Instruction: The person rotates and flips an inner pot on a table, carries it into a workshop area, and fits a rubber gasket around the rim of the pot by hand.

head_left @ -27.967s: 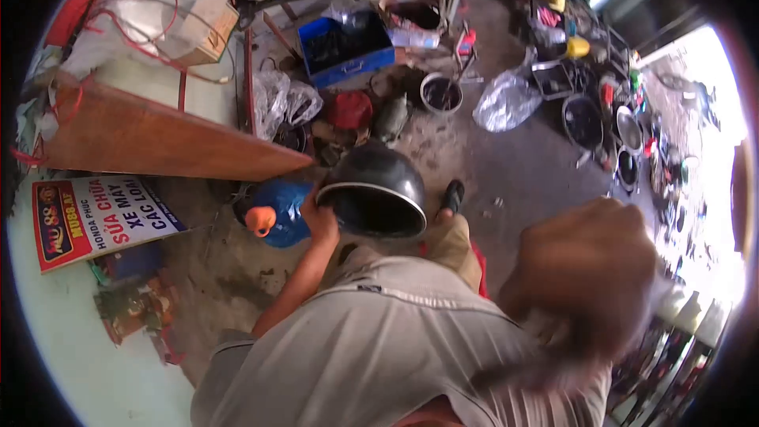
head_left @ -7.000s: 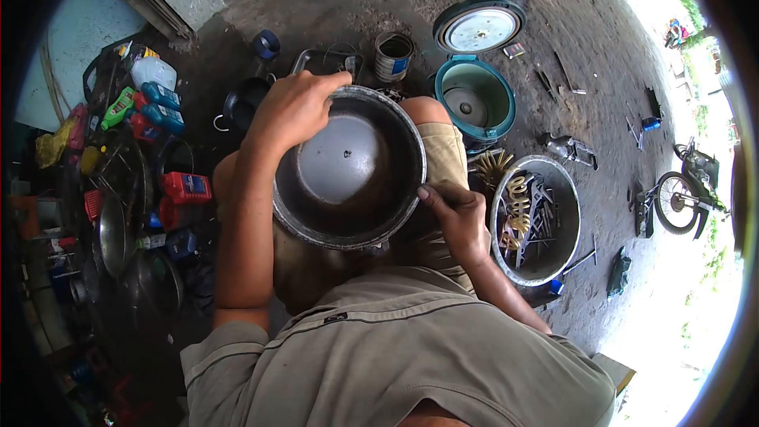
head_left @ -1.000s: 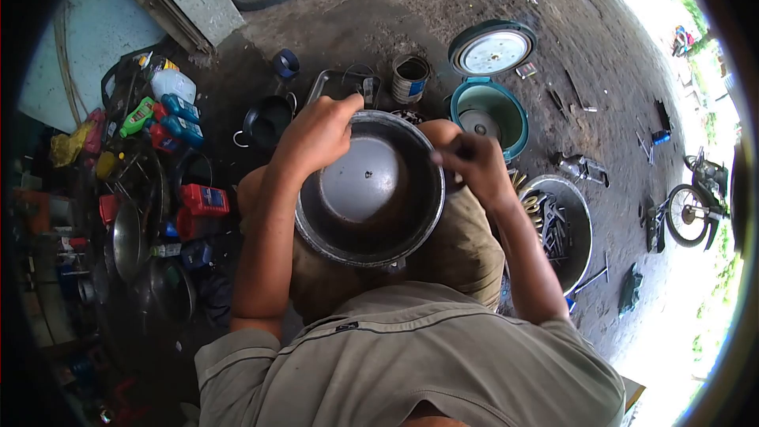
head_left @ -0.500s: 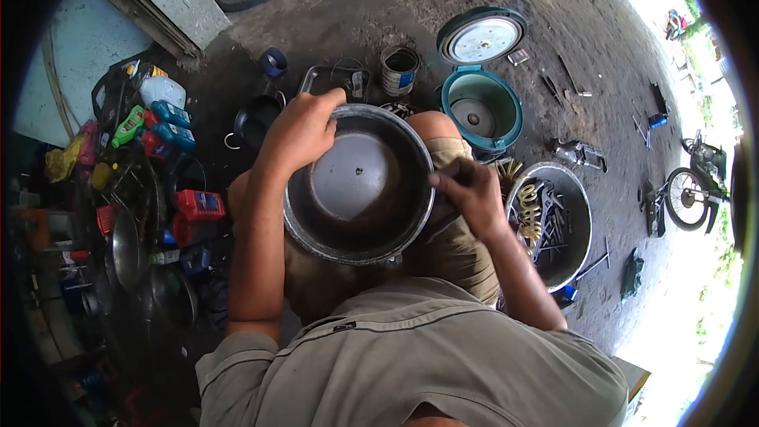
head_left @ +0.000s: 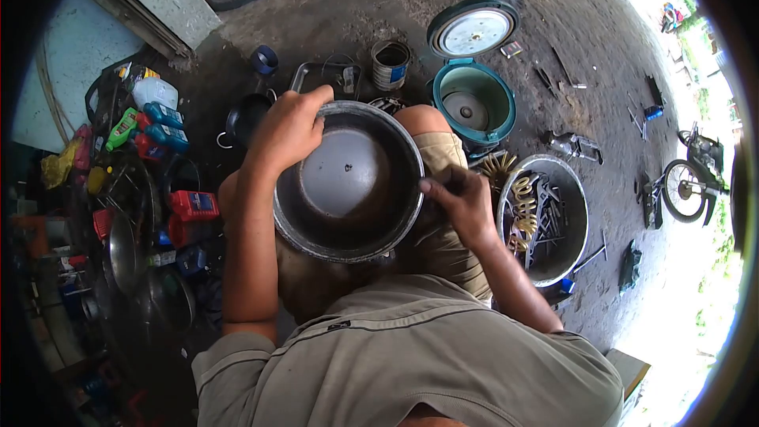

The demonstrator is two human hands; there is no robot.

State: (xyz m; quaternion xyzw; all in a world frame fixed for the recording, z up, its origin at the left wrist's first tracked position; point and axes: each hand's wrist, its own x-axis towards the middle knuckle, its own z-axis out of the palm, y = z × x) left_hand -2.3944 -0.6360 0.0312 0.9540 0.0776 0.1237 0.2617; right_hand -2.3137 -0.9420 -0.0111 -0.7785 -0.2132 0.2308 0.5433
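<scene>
A round, deep metal pot (head_left: 340,249) with a worn grey rim rests over my lap, its mouth facing up toward me. Its grey bottom has a small dark spot near the middle, and brownish stains run along the lower inside. My left hand (head_left: 288,130) is closed over the upper-left rim. On the opposite side, my right hand (head_left: 466,202) has its thumb at the right edge of the pot, with the other fingers curled and partly hidden from view.
At my right stands a metal basin (head_left: 583,221) of tools and coiled brass-coloured pieces. Ahead are an open green cooler (head_left: 510,115), a rusty can (head_left: 390,71) and a black pan (head_left: 247,119). Bottles (head_left: 166,126) crowd the left; a motorcycle (head_left: 696,190) stands far right.
The whole view has shifted slightly, so the scene sits a little further left. Both hands keep nearly the same places on the pot.
</scene>
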